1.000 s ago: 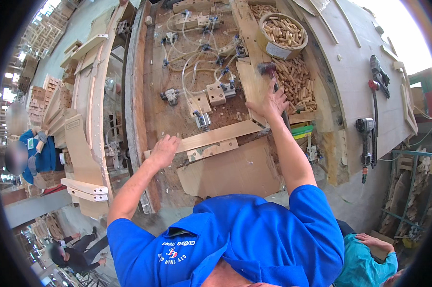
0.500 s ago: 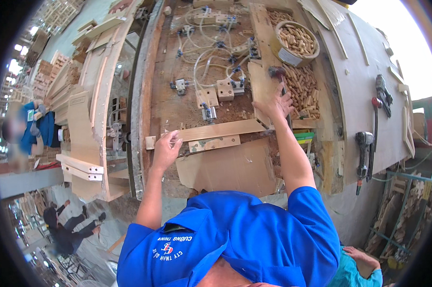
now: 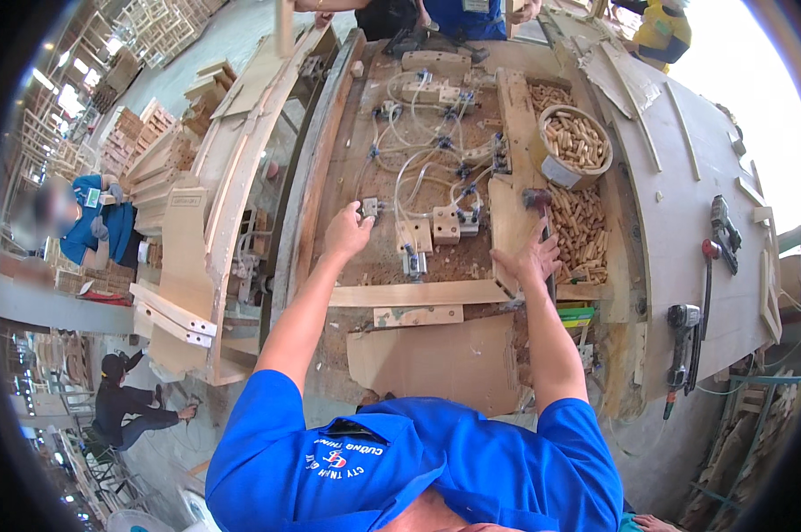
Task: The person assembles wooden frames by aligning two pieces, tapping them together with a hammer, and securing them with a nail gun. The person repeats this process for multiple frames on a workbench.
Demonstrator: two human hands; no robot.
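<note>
My left hand (image 3: 348, 232) has its fingertips closed against a small metal valve (image 3: 370, 208) on the left of the tube-covered bench. My right hand (image 3: 531, 256) grips the handle of a dark-headed mallet (image 3: 536, 199); its thumb rests on the lower end of a wooden board (image 3: 510, 209). A long wooden strip (image 3: 409, 293) lies crosswise in front of the metal cylinder (image 3: 414, 264), its right end close to my right hand. Clear air tubes (image 3: 409, 182) loop between blue fittings and wooden blocks (image 3: 446, 225).
Right of the board are loose dowels (image 3: 582, 232) and a round tub (image 3: 555, 170) full of them. Nail guns (image 3: 681, 330) lie on the right-hand table (image 3: 657, 222). Nearer me are a stained wooden block (image 3: 418, 316) and cardboard (image 3: 436, 359). Other people stand at the far end.
My left hand has left the long strip's left end and moved forward to the valve. The right hand stays at the mallet and board. The view has tilted, bringing people at the far end into sight.
</note>
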